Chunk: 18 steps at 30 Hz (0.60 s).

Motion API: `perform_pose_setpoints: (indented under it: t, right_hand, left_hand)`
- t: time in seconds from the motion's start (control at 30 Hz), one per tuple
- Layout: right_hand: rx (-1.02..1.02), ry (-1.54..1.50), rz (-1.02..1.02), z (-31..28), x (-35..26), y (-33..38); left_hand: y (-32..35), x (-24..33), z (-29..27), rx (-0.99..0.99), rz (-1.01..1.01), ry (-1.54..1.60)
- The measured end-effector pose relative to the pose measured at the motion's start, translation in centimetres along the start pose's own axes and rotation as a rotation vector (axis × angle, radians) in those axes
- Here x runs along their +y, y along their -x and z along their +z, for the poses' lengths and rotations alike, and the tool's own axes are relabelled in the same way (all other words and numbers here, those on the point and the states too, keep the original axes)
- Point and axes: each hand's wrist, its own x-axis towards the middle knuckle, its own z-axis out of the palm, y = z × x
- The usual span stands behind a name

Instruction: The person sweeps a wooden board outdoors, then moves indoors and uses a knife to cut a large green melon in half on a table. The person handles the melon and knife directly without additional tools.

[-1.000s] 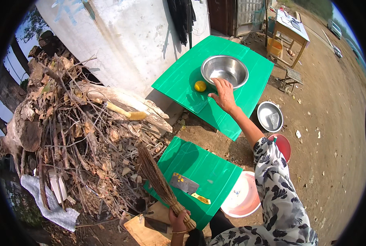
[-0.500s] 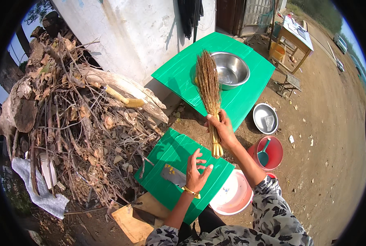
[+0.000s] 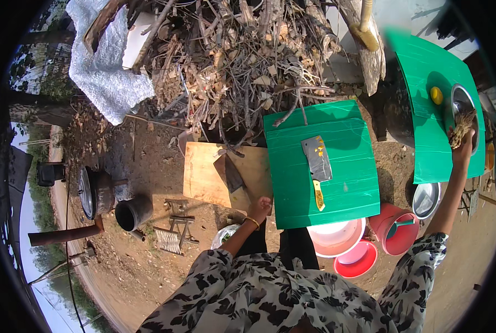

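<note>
My right hand is stretched out to the far right, closed around a bundled twig whisk. The whisk is over the steel basin on the farther green board, seen nearly end-on; whether it touches the basin is unclear. My left hand is low, its fingers curled, beside the near green board. What it holds, if anything, is hidden. A dark-bladed knife lies close by on a wooden board. A cleaver with a yellow handle rests on the near green board.
Branches and dry leaves are heaped ahead. A yellow round item sits by the basin. Pink tub, red basin, red bucket and metal bowl stand at right; a stool and black bucket at left.
The view has turned left and down. My right hand has carried the whisk from in front of me to the basin. My left hand has left the cleaver's side, its fingers now curled.
</note>
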Motion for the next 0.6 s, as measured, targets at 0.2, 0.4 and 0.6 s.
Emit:
perform_pose_setpoints:
  t: [0.2,0.4,0.6]
  right_hand:
    - [0.223,-0.183,0.016,3.3,3.7,8.1]
    - [0.174,0.199,0.124,11.5,12.9,22.3]
    - [-0.138,0.339,0.385,24.8,23.6,39.7]
  left_hand:
    - [-2.4,-14.2,-6.7,0.206,-0.440,0.044]
    - [-7.1,-20.0,-2.8,0.346,-0.410,-0.430]
    - [-11.5,-16.1,-0.4,0.513,-0.703,-0.203]
